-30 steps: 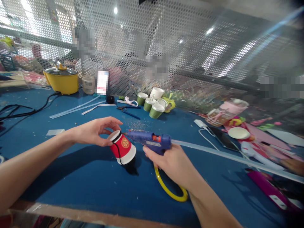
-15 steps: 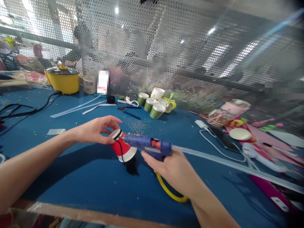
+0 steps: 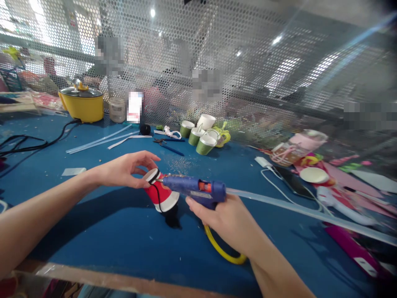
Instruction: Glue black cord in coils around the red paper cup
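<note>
My left hand [image 3: 125, 169] pinches the narrow end of a red paper cup [image 3: 160, 194] that lies tilted on the blue table [image 3: 102, 231]. A black cord runs over the cup's side. My right hand [image 3: 223, 219] is wrapped round the grip of a blue hot glue gun [image 3: 194, 188]. The gun's nozzle touches the cup near its white end, close to my left fingers. A clear glue stick [image 3: 294, 207] sticks out of the gun's back to the right. A yellow cable [image 3: 221, 250] loops below my right hand.
Green paper cups [image 3: 198, 136] and a white cup stand at the back. A yellow pot [image 3: 82, 105] stands at the far left with black cords [image 3: 31, 145]. Glue sticks [image 3: 99, 140], scissors, a phone [image 3: 290, 180] with charger and pink craft pieces [image 3: 341, 182] lie around. A mesh screen backs the table.
My right hand has brought the glue gun leftward, so its nozzle went from beside the cup to touching the cup's end. My left hand and the cup have stayed in place.
</note>
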Available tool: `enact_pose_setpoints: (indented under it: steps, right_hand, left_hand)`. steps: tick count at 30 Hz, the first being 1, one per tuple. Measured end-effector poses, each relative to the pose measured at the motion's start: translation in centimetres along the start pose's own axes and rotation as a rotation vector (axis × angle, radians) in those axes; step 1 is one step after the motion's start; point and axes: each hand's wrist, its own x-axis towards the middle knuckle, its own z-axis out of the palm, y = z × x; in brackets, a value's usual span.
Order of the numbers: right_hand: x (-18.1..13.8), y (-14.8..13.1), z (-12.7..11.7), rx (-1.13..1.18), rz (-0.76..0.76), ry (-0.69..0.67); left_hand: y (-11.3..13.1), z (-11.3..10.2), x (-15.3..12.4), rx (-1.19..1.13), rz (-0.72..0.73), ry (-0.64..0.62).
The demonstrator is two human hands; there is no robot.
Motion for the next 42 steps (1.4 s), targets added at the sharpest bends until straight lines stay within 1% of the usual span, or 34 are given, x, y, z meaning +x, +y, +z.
enact_pose_setpoints:
  steps: [8, 15, 23, 28, 30, 32, 35, 38, 42]
  right_hand:
    - [0.5, 0.2, -0.2, 0.089, 0.153, 0.0]
    - [0.9, 0.2, 0.1, 0.124, 0.107, 0.032]
    - [1.3, 0.2, 0.3, 0.143, 0.13, 0.045]
    - [1.4, 0.7, 0.1, 0.202, 0.123, 0.01]
    - [1.7, 1.1, 0.0, 0.261, 0.138, 0.002]
    - [2.1, 1.7, -0.2, 0.351, 0.153, 0.035]
    - [3.1, 3.1, -0.3, 0.443, 0.177, 0.16]
    - [4.3, 4.8, -0.2, 0.384, 0.188, 0.237]
    - [5.4, 6.4, 0.2, 0.143, 0.252, 0.203]
  left_hand:
    - [-0.1, 0.0, -0.1, -0.046, 0.028, -0.029]
    - [-0.4, 0.0, -0.2, -0.065, 0.032, -0.032]
    - [-0.2, 0.1, -0.1, -0.065, 0.004, -0.036]
    - [0.0, 0.2, -0.2, -0.049, 0.007, -0.014]
    - [0.0, 0.1, -0.2, -0.034, 0.006, -0.009]
    - [0.1, 0.1, -0.2, -0.015, 0.005, 0.002]
    - [0.0, 0.0, -0.1, 0.01, 0.012, 0.016]
    - [0.1, -0.1, -0.1, 0.038, 0.021, 0.025]
    - [0.5, 0.0, -0.2, 0.069, 0.023, 0.05]
